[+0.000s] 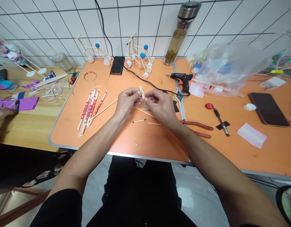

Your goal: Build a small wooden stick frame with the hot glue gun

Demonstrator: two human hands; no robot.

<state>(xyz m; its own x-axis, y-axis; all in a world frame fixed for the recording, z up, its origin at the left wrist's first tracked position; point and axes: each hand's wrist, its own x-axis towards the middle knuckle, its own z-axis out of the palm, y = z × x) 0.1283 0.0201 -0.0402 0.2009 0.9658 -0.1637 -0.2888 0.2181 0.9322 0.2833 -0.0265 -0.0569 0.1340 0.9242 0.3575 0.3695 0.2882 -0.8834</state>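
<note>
Above the middle of the orange table (122, 138), my left hand (127, 100) and my right hand (161, 103) meet, both with fingers pinched. Between the fingertips are short pieces of wooden stick (141, 91), held side by side; each hand grips them. Under my hands lie cut stick pieces, one with dark ends (139, 120) and a plain one (154, 124). Pliers with red-brown handles (199, 126) rest by my right wrist, their jaws partly hidden. Left of my left hand lie several chopsticks in red-and-white wrappers (88, 110) and a loose chopstick (103, 110).
Stick models with blue balls (142, 55) stand along the tiled wall, near a phone (117, 65) and a tall tea bottle (180, 34). A black glue gun (182, 78) trails its cable across the table. Right of it sits a plastic bag (228, 69). Another person's hand (3, 115) is at far left.
</note>
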